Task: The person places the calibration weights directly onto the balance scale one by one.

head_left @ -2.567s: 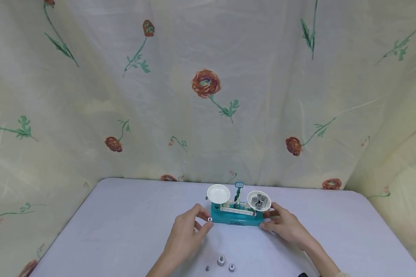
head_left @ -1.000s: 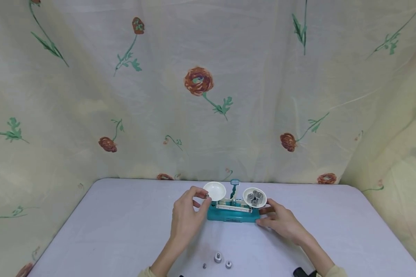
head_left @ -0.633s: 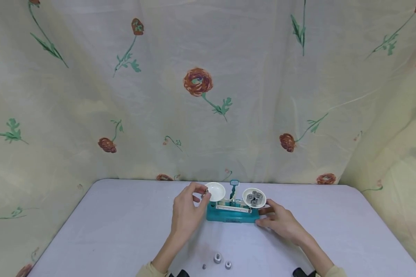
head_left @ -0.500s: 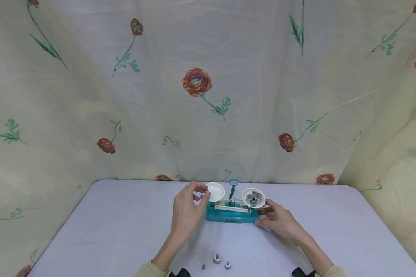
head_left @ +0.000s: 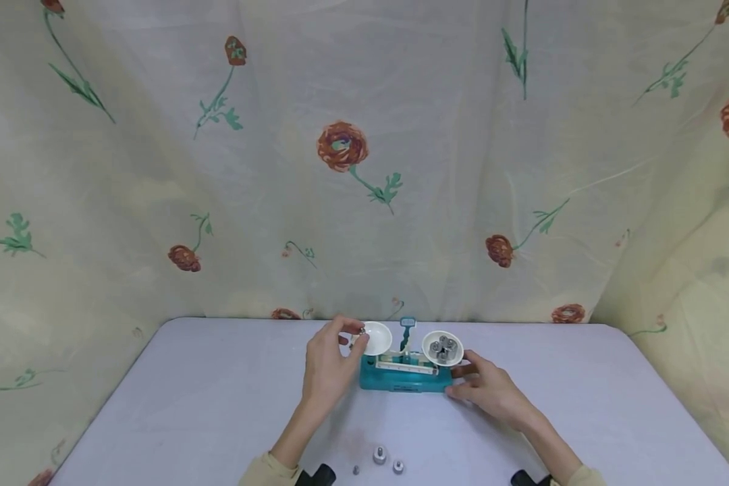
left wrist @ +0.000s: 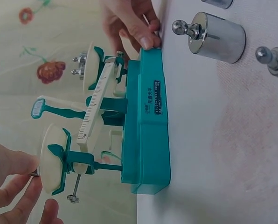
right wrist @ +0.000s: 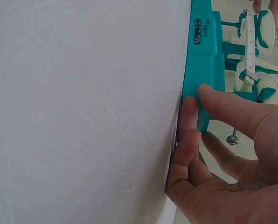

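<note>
A teal balance scale (head_left: 406,382) with two white pans stands on the table. At its left pan (head_left: 378,337), my left hand (head_left: 328,368) pinches a small metal weight (head_left: 362,331) between thumb and fingertips, right at the rim. The left wrist view shows only a sliver of that weight (left wrist: 35,173) beside the pan. Several metal weights (head_left: 443,347) sit in the right pan (head_left: 442,335). My right hand (head_left: 492,391) grips the right end of the base; in the right wrist view its thumb (right wrist: 223,102) lies along the base's front face.
Three loose knobbed weights stand on the table in front of the scale: a large one (head_left: 379,454), a medium one (head_left: 398,466) and a tiny one (head_left: 356,470). A flowered curtain (head_left: 291,169) hangs behind the table's back edge.
My left hand has risen from beside the base's left end to the left pan's rim, carrying the small weight. The right hand keeps its hold on the base. The head view has shifted slightly.
</note>
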Available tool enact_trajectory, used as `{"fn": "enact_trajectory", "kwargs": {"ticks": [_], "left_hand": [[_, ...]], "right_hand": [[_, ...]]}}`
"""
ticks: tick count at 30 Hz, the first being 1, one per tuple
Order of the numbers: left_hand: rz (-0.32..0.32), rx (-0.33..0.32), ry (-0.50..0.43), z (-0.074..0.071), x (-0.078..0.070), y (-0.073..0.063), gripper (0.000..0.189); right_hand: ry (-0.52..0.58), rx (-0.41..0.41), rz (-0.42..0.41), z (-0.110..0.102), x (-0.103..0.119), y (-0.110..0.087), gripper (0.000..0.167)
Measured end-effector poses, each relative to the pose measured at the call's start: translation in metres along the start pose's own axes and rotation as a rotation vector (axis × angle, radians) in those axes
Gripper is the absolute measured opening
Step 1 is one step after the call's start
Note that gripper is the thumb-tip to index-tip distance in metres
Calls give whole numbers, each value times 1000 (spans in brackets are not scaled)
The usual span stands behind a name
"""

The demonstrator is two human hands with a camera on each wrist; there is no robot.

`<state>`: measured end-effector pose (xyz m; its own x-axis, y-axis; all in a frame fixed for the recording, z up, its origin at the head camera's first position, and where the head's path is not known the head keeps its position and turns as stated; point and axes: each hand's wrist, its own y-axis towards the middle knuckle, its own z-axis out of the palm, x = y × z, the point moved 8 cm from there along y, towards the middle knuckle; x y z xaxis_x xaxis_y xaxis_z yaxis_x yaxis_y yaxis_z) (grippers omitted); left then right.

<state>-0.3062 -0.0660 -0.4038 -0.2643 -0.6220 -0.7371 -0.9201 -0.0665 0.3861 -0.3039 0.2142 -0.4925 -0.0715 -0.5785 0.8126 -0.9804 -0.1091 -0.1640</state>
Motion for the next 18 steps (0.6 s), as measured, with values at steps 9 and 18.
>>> {"fn": "enact_trajectory", "kwargs": {"ticks": [9, 18], "left_hand": [[26, -4, -17, 5, -3, 4, 18], [26, -7, -9, 8, 0, 7, 17]], "right_hand": [[2, -11, 0, 0, 0, -1, 85], [-6, -8, 7, 0, 1, -2, 84]]}}
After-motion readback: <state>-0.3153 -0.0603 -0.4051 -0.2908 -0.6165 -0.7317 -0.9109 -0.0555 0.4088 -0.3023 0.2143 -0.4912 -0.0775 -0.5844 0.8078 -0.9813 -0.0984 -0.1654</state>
